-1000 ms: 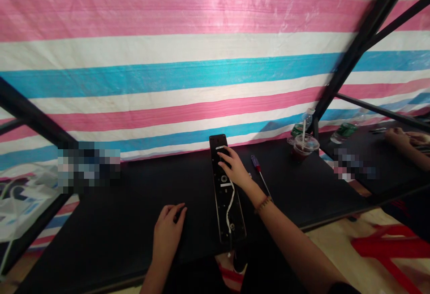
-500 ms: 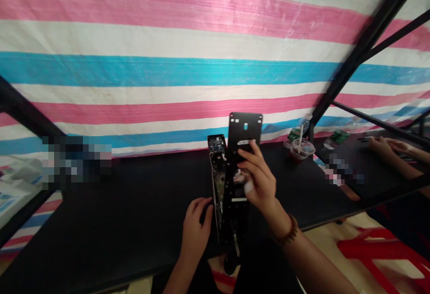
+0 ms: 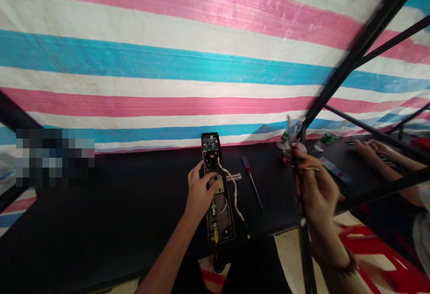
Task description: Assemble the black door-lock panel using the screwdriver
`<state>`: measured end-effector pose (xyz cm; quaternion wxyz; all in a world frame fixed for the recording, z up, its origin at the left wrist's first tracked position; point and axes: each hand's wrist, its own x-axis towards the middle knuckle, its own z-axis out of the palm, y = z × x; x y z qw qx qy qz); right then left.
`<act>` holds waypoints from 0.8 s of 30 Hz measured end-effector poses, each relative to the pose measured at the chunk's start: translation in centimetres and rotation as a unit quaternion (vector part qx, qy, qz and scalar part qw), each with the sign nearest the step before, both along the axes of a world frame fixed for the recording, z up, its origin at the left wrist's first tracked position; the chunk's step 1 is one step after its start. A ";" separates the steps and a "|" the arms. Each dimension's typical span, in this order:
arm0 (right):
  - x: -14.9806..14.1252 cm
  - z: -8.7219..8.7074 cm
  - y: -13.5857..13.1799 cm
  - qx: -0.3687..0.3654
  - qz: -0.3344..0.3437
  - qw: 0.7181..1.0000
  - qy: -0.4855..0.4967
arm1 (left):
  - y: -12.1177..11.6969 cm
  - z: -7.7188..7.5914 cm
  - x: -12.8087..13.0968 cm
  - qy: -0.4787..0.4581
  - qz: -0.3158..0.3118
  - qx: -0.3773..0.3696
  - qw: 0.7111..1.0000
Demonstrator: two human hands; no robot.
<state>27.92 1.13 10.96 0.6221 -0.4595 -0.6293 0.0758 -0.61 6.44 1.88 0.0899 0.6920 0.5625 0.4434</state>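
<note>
The open housing of an electronic door lock [image 3: 230, 231] lies lengthwise on the black table, its inside facing up. A circuit board [image 3: 210, 143] fills its far end, with metal parts further down. My left hand [image 3: 199, 191] holds the housing at its left side, thumb over the inside and fingers at the edge. Off to the right, my right hand [image 3: 319, 191] grips the black back plate [image 3: 305, 244], raised clear of the housing and seen edge-on, blurred. A white cable [image 3: 235, 195] trails from the housing onto the table. Right of it lies a screwdriver [image 3: 252, 179].
A plastic cup [image 3: 287, 152] and a bottle [image 3: 300, 123] stand behind my right hand. Another person's hands [image 3: 369, 149] are over the neighbouring table, near a second bottle [image 3: 325, 142]. A red stool [image 3: 376, 258] stands on the floor. Striped sheeting [image 3: 168, 105] backs the table.
My right hand has lifted the back plate off the housing and carried it right, uncovering the inside. My left hand has moved from the table onto the housing.
</note>
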 end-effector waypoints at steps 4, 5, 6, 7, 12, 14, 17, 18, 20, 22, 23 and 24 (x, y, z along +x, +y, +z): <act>2.9 -5.5 8.2 -0.108 0.062 0.991 -0.039 | -1.9 1.4 -0.9 -0.025 0.010 0.031 0.999; 3.7 -7.3 9.9 -0.122 0.064 0.989 -0.060 | -2.6 1.4 -1.4 -0.031 0.011 0.028 0.999; 4.4 -9.1 11.3 -0.133 0.065 0.985 -0.086 | -3.3 1.2 -2.1 -0.035 0.012 0.019 0.999; 5.0 -10.7 12.5 -0.141 0.072 0.981 -0.115 | -4.0 0.8 -2.9 -0.036 0.012 0.005 0.999; 5.9 -14.4 16.1 -0.175 0.105 0.967 -0.156 | -6.5 -3.3 -6.7 0.008 0.019 -0.102 0.995; 6.0 -14.4 16.7 -0.182 0.102 0.964 -0.164 | -7.0 -4.8 -7.3 0.036 0.025 -0.125 0.991; 5.5 -13.1 16.5 -0.176 0.076 0.967 -0.169 | -7.2 -5.7 -7.3 0.073 0.035 -0.136 0.987; 5.0 -12.3 16.1 -0.168 0.066 0.969 -0.168 | -7.0 -5.5 -7.2 0.078 0.037 -0.135 0.987; 3.0 -10.2 14.7 -0.154 0.066 0.970 -0.179 | -5.9 -4.3 -6.7 0.069 0.042 -0.121 0.989; -0.5 -7.9 12.7 -0.155 0.129 0.951 -0.234 | -3.8 -2.1 -6.0 0.048 0.041 -0.091 0.994; -2.7 -6.9 11.5 -0.161 0.173 0.933 -0.272 | -2.4 -0.8 -5.6 0.045 0.034 -0.070 0.996; -4.9 -6.0 10.4 -0.162 0.201 0.917 -0.306 | -0.7 0.6 -5.1 0.050 0.026 -0.051 0.997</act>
